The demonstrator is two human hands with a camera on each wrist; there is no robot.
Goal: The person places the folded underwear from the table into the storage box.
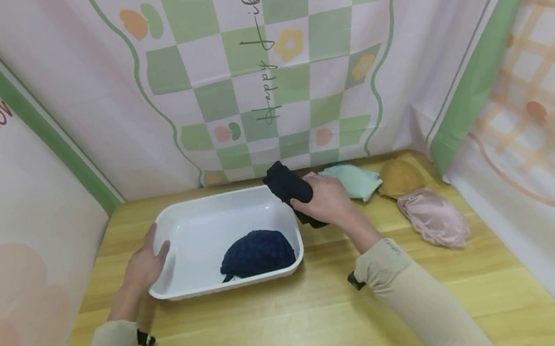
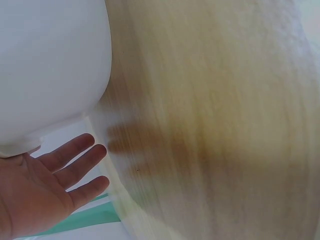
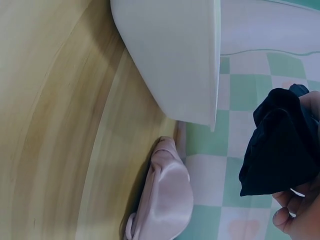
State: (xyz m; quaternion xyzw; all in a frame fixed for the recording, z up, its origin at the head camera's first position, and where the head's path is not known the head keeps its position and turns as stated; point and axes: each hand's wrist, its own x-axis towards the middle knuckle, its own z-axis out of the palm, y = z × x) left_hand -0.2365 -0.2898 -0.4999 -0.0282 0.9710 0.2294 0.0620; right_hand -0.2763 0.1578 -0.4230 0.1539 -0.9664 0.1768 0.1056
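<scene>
A white tray (image 1: pixel 195 230) stands on the wooden table, its left rim gripped by my left hand (image 1: pixel 145 266) with the thumb over the inside. In the left wrist view, three fingers (image 2: pixel 82 165) of that hand spread straight beside the tray's outer wall. A folded navy bra (image 1: pixel 257 253) lies in the tray's front right corner. My right hand (image 1: pixel 328 198) holds a folded black bra (image 1: pixel 286 183) at the tray's right rim, pinched between thumb and fingers. The right wrist view shows this black bra (image 3: pixel 280 150) raised above the table.
Right of the tray lie a mint-green bra (image 1: pixel 354 180), a mustard bra (image 1: pixel 400 177) and a pale pink lace-edged bra (image 1: pixel 435 218). Another pink bra (image 3: pixel 167 200) lies close to the tray, mostly behind my right hand in the head view. Printed curtains (image 1: pixel 291 77) border the table (image 1: pixel 278 336).
</scene>
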